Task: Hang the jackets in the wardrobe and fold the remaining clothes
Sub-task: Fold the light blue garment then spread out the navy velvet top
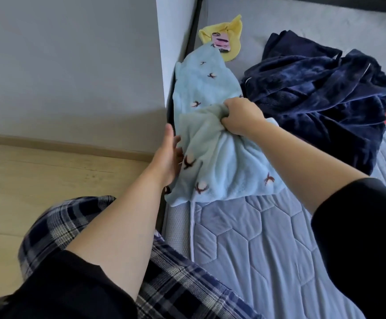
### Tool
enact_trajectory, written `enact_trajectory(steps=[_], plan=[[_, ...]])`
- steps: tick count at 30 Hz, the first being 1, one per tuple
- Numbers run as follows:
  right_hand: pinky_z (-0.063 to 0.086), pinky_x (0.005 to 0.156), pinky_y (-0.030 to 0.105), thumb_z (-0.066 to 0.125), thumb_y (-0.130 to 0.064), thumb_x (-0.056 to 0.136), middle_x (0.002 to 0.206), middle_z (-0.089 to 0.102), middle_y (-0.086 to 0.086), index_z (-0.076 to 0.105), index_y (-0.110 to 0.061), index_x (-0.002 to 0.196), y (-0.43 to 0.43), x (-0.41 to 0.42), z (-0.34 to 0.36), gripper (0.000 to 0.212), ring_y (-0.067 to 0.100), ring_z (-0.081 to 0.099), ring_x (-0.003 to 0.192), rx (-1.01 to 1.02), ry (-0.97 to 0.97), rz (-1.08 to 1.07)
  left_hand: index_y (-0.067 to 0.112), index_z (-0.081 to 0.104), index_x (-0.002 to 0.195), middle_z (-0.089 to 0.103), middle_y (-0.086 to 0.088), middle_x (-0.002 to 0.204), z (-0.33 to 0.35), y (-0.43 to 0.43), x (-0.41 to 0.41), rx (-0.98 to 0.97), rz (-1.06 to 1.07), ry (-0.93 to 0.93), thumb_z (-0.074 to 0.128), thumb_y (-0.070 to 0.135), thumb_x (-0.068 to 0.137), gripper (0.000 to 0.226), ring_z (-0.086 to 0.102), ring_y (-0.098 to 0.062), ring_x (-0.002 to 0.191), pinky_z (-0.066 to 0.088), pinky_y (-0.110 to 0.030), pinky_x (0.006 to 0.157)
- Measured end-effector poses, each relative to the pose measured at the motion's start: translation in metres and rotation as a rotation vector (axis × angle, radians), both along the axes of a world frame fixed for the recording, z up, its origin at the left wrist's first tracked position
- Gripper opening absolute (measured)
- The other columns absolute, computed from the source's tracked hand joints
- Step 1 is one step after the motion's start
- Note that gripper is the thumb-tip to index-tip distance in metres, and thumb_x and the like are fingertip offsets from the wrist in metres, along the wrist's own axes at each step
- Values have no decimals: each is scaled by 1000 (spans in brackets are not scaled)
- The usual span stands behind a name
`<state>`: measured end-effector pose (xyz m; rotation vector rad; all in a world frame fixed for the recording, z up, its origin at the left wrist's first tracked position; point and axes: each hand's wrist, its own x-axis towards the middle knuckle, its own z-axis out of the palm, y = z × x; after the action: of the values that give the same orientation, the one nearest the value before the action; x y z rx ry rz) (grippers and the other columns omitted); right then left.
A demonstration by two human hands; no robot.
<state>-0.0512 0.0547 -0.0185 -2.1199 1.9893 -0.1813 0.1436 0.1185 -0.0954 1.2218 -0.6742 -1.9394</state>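
1. Folding step, by the look of it: right hand (pixel 241 117) clenched on a bunched fold of the light blue fleece garment (pixel 212 143); left hand (pixel 167 157) released, fingers straight against its left edge.
2. Next: spread flat, smooth out, then fold.
3. Soft, rumpled, dotted with small dark motifs; on the bed (pixel 268 245), just left of the navy garment (pixel 321 97), perhaps a jacket.

No legible txt, labels or nos. anywhere; print on yellow cloth (pixel 230 34) unreadable.
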Motion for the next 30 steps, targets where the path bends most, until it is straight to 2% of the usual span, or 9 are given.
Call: enact_trajectory(steps=[4, 9, 12, 14, 17, 21, 25, 27, 30], plan=[[29, 54, 29, 51, -14, 82, 92, 56, 11, 43, -12, 84, -7, 10, -26, 8, 30, 51, 83, 26, -1, -54, 29, 22, 148, 47, 3, 140, 5, 4, -24, -146, -101, -300, 77, 55, 67, 101, 52, -19, 122, 43, -42, 105], [43, 85, 34, 60, -31, 87, 119, 61, 9, 59, -13, 119, -5, -1, -31, 37, 27, 53, 113, -81, -206, -59, 21, 39, 135, 57, -3, 122, -6, -2, -17, -49, 60, -370, 71, 28, 81, 63, 60, -21, 99, 51, -37, 81], [43, 92, 34, 60, -49, 86, 116, 60, 4, 62, -13, 113, 1, -28, -27, 45, 22, 53, 111, -107, -370, -279, 19, 50, 124, 64, -6, 106, -11, -8, -15, 3, 102, -359, 66, 23, 83, 44, 63, -21, 85, 48, -30, 65], [48, 81, 31, 57, -54, 87, 99, 64, 2, 64, -17, 93, 8, -44, -27, 38, 20, 59, 93, 93, -590, -372, 16, 55, 124, 68, -10, 101, -11, -8, -14, 79, 96, -291, 65, 24, 83, 43, 66, -25, 84, 48, -30, 64], [56, 77, 31, 58, -48, 90, 104, 72, 2, 66, -18, 110, 21, -61, -31, 37, 18, 69, 93, 458, -932, -392, 19, 64, 117, 75, -8, 93, -11, -8, -12, 145, 1, -197, 78, 43, 71, 54, 69, -28, 89, 51, -35, 71], [52, 92, 39, 56, -35, 95, 114, 69, 9, 63, -11, 121, 15, -80, -37, 36, 25, 66, 105, 406, -1214, -519, 15, 66, 114, 73, -11, 102, -15, -2, -12, 216, -100, -100, 76, 65, 46, 85, 68, -29, 98, 52, -40, 83], [47, 74, 30, 66, -33, 86, 78, 62, 9, 65, -6, 83, 9, -70, -49, 27, 19, 58, 76, 137, -681, -586, 13, 62, 121, 70, -12, 109, -29, -2, -12, 211, -10, -167, 73, 69, 55, 87, 65, -30, 101, 49, -42, 94], [46, 75, 37, 62, -28, 88, 80, 62, 19, 64, 2, 82, 4, -63, -49, 31, 23, 55, 74, 34, -488, -511, 12, 60, 126, 68, -12, 113, -31, -7, -11, 166, 66, -218, 72, 62, 70, 76, 64, -30, 103, 48, -44, 98], [38, 77, 34, 48, -21, 92, 84, 56, 10, 57, -12, 82, 4, -47, -34, 16, 24, 51, 83, -184, -355, -369, 18, 64, 122, 71, -8, 108, -26, -12, -12, 94, 97, -235, 64, 55, 80, 56, 67, -25, 98, 50, -39, 92]])
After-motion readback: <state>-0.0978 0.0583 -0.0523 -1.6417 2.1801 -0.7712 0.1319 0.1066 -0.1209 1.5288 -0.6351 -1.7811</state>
